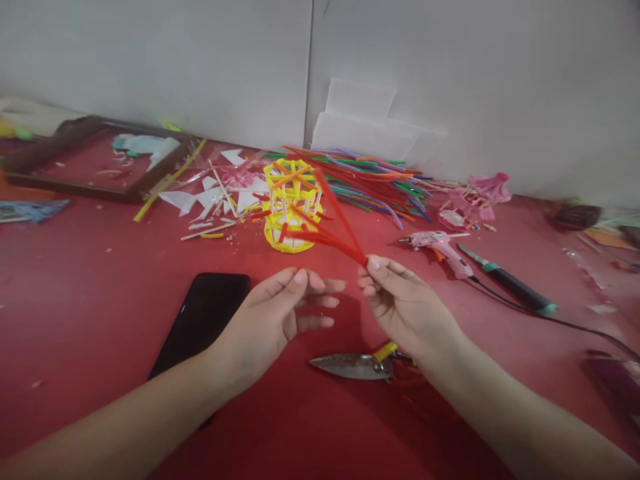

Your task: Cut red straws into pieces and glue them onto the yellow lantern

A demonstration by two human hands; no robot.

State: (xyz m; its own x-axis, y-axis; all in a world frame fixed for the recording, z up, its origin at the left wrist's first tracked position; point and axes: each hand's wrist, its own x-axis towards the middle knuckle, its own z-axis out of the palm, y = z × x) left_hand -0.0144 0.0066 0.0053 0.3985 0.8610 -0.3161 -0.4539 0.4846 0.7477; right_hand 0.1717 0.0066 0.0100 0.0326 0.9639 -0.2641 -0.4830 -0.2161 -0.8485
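Observation:
My right hand (400,293) pinches the joined end of a bent red pipe cleaner (345,227), whose two arms spread up and to the left. Thumb and index finger of my left hand (280,303) are pressed together, with a tiny red speck at their tips; whatever they hold is too small to name. The other left fingers stretch toward my right hand. Behind the red piece stands a yellow openwork structure (293,193) with pale sticks and red and orange strips. Scissors (350,365) lie below my hands, their handles partly hidden by my right arm.
A black phone (205,317) lies beside my left forearm. Coloured pipe cleaners (370,180) are heaped at the back. On the right are a pink glue gun (440,250) with a cord, a dark-handled tool (515,287) and a pink model (480,197). A brown frame (75,187) sits back left.

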